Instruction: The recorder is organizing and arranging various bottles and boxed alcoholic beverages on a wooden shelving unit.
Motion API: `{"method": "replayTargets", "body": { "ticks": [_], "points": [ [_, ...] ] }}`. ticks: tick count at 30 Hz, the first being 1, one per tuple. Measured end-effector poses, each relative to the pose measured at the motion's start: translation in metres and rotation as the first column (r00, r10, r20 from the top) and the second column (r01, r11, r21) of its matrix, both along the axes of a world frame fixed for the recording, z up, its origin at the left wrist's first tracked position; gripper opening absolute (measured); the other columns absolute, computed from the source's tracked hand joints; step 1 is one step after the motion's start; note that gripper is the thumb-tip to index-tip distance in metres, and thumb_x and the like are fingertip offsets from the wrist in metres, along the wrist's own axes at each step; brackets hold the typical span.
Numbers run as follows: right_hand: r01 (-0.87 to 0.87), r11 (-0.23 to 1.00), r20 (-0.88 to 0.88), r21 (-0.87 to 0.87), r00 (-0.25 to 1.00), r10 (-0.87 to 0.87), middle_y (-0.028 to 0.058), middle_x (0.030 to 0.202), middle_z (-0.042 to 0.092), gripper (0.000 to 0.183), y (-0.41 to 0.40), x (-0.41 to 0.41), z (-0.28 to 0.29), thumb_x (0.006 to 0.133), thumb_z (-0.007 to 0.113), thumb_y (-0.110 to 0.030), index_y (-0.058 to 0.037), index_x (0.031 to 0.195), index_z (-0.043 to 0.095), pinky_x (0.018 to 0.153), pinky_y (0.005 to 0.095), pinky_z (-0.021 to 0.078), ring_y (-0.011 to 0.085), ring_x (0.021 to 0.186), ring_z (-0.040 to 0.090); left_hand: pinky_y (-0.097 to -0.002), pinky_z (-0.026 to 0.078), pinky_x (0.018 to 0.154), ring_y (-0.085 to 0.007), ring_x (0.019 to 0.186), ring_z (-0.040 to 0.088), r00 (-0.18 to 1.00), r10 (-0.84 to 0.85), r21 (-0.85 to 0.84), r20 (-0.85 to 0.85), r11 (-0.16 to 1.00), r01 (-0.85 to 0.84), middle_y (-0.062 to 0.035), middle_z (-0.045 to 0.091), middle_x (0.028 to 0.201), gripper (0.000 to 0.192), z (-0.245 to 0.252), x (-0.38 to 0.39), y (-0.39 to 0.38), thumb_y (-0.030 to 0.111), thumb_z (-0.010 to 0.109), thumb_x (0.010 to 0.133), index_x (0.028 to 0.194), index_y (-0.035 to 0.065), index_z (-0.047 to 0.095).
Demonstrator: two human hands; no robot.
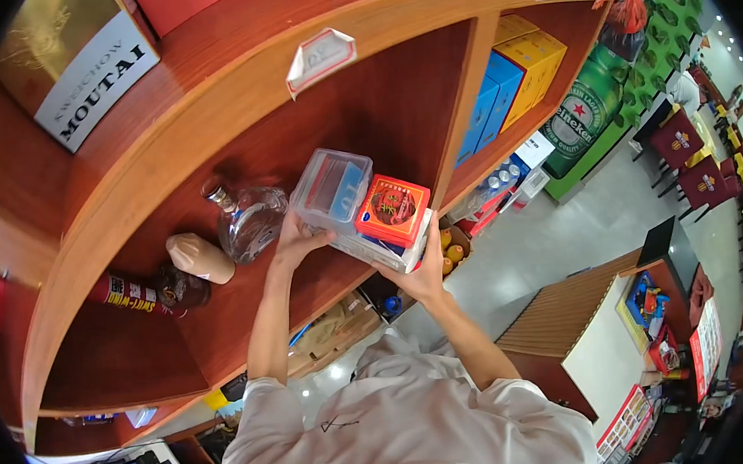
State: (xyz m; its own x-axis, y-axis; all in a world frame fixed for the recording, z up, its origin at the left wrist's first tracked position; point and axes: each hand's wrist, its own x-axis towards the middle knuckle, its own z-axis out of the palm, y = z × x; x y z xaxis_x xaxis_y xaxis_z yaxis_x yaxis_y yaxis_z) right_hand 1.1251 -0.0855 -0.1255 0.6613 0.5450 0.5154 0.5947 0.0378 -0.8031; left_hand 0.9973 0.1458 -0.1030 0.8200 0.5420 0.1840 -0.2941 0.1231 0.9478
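Between my two hands is a small stack at the edge of a wooden shelf. My left hand (300, 241) grips its left end, thumb on top, and my right hand (422, 272) holds its right end. A white box (373, 253) forms the bottom. On it rest a clear plastic container (333, 190) with contents partly visible and a red square box (393, 209) with a round picture. Something dark blue shows under the red box. Just left of my left hand stands a clear glass bottle (254, 225) with a metallic cap.
Farther left on the shelf (127, 372) are a beige bottle-shaped object (200, 258), a dark rounded container (181, 286) and a red tube (131, 293). A vertical divider (465, 94) separates yellow boxes (532, 69) and blue boxes (489, 105). A counter (606, 344) stands behind at right.
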Motion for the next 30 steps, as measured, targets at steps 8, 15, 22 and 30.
{"method": "replayTargets", "body": {
  "ticks": [8, 15, 22, 30],
  "points": [
    [0.162, 0.987, -0.043, 0.021, 0.986, -0.161, 0.0284, 0.138, 0.041, 0.13, 0.034, -0.007, -0.045, 0.061, 0.096, -0.028, 0.0064, 0.152, 0.009, 0.104, 0.0496, 0.0396, 0.0443, 0.125, 0.046, -0.0358, 0.033, 0.112, -0.0243, 0.13, 0.048, 0.993, -0.089, -0.171, 0.073, 0.98, 0.101, -0.0103, 0.057, 0.133, 0.077, -0.046, 0.039, 0.046, 0.011, 0.058, 0.063, 0.138, 0.0002, 0.049],
    [0.185, 0.983, -0.075, 0.0, 0.98, -0.185, 0.0303, 0.134, 0.042, 0.131, 0.038, -0.006, -0.045, 0.062, 0.096, -0.027, 0.0045, 0.151, 0.005, 0.1, 0.0522, 0.0412, 0.0482, 0.12, 0.047, -0.0349, 0.034, 0.112, -0.0228, 0.131, 0.048, 0.986, 0.121, -0.14, 0.116, 0.985, -0.105, -0.0103, 0.053, 0.14, 0.081, -0.055, 0.047, 0.034, 0.007, 0.058, 0.064, 0.144, -0.0002, 0.042],
    [0.169, 0.96, 0.009, -0.224, 0.985, -0.172, 0.0271, 0.142, 0.036, 0.112, -0.018, -0.014, -0.003, 0.068, 0.092, -0.025, 0.0025, 0.151, 0.022, 0.109, 0.0502, 0.04, 0.0422, 0.13, 0.045, -0.0396, 0.03, 0.117, -0.0258, 0.145, 0.034, 0.918, 0.36, -0.215, -0.168, 0.895, -0.391, -0.0178, 0.04, 0.152, 0.06, -0.035, -0.004, -0.056, 0.019, 0.058, 0.097, 0.151, 0.0031, 0.036],
    [-0.164, 0.972, -0.261, -0.17, 0.958, 0.116, 0.0224, 0.147, 0.042, 0.089, -0.026, -0.023, -0.005, 0.083, 0.078, -0.01, -0.0011, 0.154, 0.025, 0.106, 0.0421, 0.0474, 0.0314, 0.132, 0.049, -0.0446, 0.02, 0.121, -0.0238, 0.148, 0.027, 0.947, 0.285, -0.37, -0.145, 0.873, -0.319, -0.0119, 0.033, 0.158, 0.07, -0.022, 0.022, -0.086, 0.042, 0.056, 0.099, 0.153, 0.0033, 0.032]
  ]
}}
